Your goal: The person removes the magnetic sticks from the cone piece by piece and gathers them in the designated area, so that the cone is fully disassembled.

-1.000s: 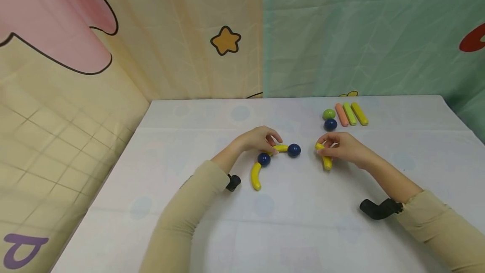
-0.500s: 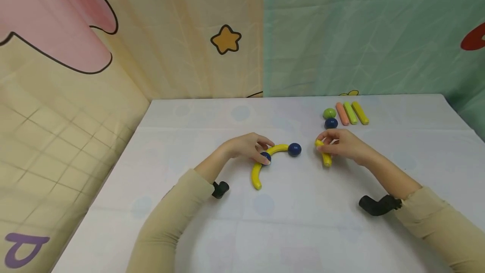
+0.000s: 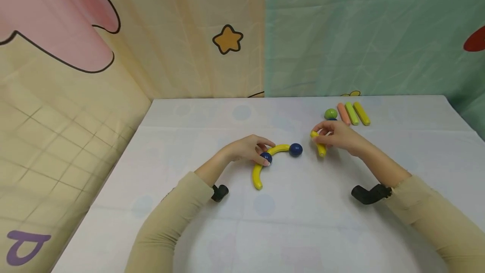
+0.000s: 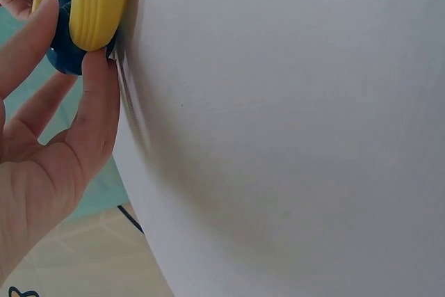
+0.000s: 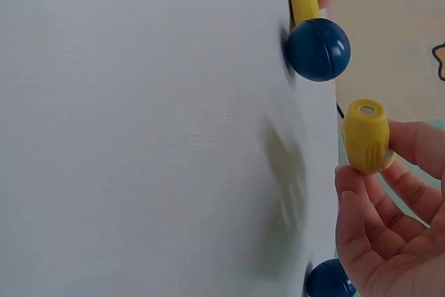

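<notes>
Yellow rod (image 5: 366, 137): off table, just R of ball-and-rod chain (image 3: 280, 148); near end bare.
R hand (image 3: 337, 135): part-closed, pinching rod mid-length, prob. so ends stay free.
L hand (image 3: 248, 147): part-closed, pinching navy ball (image 4: 62, 55), prob. steadying chain.
Straight sticks (image 3: 351, 113): at back, prob. out of way.

Beige sleeves (image 3: 172, 218), black angled wrist pieces (image 3: 366, 195)

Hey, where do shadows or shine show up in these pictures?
Head view: soft shadows on the table; left wrist view: one broad shadow curving across it; right wrist view: a fuzzy shadow left of the held yellow piece, a glint on the blue ball above it.
</notes>
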